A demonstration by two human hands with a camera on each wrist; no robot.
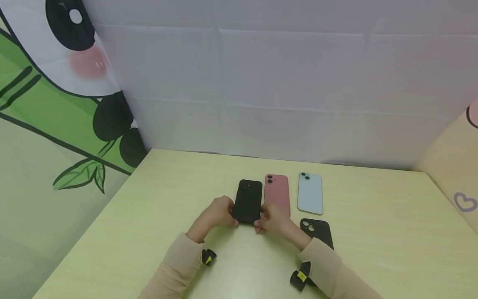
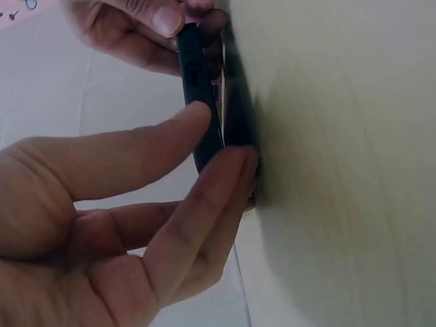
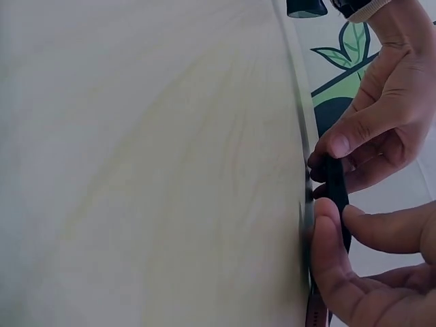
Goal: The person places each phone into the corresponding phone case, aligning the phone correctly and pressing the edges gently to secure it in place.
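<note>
Both hands hold a black-cased phone (image 1: 248,201) by its near corners, with its camera end pointing away. My left hand (image 1: 218,211) pinches the left corner, and my right hand (image 1: 275,218) pinches the right one, overlapping the pink phone (image 1: 277,191) beside it. In the left wrist view the cased phone (image 2: 191,68) appears edge-on, close over the table, with a small port opening in its end. Thumb on top and fingers underneath, the left hand (image 2: 116,225) grips it. The right wrist view shows the right hand (image 3: 381,262) gripping likewise.
A light blue phone (image 1: 310,193) lies back up to the right of the pink one. Nearer, a black phone case (image 1: 319,230) with camera holes lies partly under the right forearm. The pale wood-look table (image 1: 373,216) meets a grey-white wall covering (image 1: 280,83) at the back.
</note>
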